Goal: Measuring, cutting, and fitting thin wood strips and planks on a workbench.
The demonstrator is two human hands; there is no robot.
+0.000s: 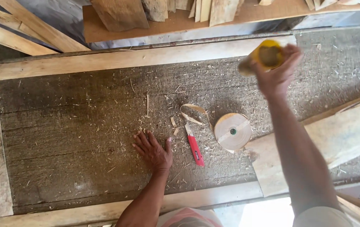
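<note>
Head view. We see the left hand (pixel 154 150) resting palm-down on the surface (pixel 70 126), fingers spread flat and pointing away from the body. It holds nothing. The left forearm runs down to the bottom edge of the frame.

We see the right hand (pixel 277 72) raised above the surface with the arm extended forward and to the right. Its fingers are closed around a yellow cylindrical object (pixel 267 55). The object is blurred, so we cannot tell what kind of tool or container it is, nor whether anything is in it.

Between the two hands, three items lie on the surface:
- A red-handled utility knife (pixel 194 147) lies just beside the left hand, to its right, not touching it.
- A roll of pale edge banding tape (pixel 232 131) lies flat just beyond the knife.
- A loose curled strip of the same pale material (pixel 193 113) lies near the roll, above the knife.

The surface is a rough brown panel covered with sawdust and small shavings, framed by light wooden rails (pixel 117 59). A pale wooden board (pixel 314 147) lies across its right part, under the right arm. Further boards and offcuts (pixel 121 12) are stacked beyond the far edge.
</note>
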